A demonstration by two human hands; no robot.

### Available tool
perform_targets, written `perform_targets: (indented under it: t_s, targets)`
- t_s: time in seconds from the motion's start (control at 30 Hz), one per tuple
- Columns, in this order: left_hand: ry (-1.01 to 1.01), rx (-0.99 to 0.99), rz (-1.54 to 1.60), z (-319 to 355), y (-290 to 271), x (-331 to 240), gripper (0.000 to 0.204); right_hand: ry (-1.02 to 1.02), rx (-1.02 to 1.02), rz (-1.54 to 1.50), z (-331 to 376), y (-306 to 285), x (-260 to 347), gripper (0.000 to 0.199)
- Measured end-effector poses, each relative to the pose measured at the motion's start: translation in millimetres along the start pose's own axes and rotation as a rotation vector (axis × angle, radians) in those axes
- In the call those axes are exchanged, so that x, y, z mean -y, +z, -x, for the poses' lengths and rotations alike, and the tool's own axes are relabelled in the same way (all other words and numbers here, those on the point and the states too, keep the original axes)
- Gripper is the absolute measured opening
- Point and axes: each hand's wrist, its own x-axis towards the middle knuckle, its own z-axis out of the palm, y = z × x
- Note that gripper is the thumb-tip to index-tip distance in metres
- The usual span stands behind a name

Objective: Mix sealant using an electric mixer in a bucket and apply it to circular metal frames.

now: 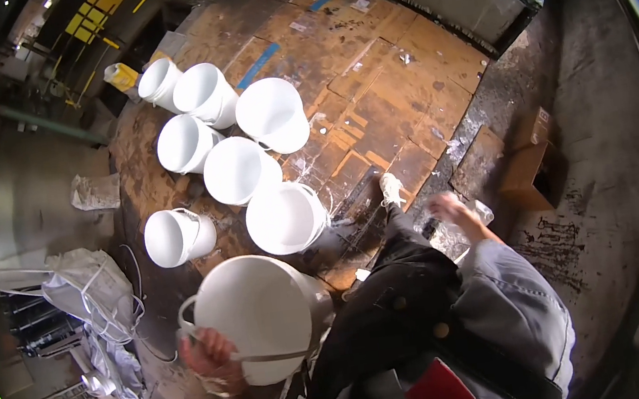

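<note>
A large white plastic bucket (253, 305) is close in front of me, its mouth facing up toward me. My left hand (213, 363) is closed on its thin handle at the near left side of the rim. To the right of my legs, my right hand (454, 208) is blurred, with its fingers partly curled. Beside and below it shows a clear, shiny plastic-looking thing (484, 212) with a dark piece near the fingers. Whether the hand holds it is hard to make out.
Several white buckets (241, 169) stand grouped ahead on the stained cardboard-covered floor (370, 96). A single bucket (179, 236) stands to their left. White sacking (93, 290) with straps lies at the left, beside a large round tank (38, 204). An open cardboard box (530, 172) is at the right.
</note>
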Motion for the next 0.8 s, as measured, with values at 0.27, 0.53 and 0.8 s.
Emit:
perform_targets:
  t_s: [0.27, 0.53, 0.8]
  targets:
    - [0.074, -0.219, -0.418, -110, 245, 48, 0.043, -0.264, 1.033, -0.262, -181, 148, 148, 0.065]
    - [0.287, -0.234, -0.663, -274, 390, 50, 0.041, -0.234, 0.646, 0.068, -272, 175, 331, 0.054]
    - [-0.231, 0.204, -0.420, -571, 449, 14, 0.032, 0.198, 0.005, -0.501, -344, 139, 532, 0.044]
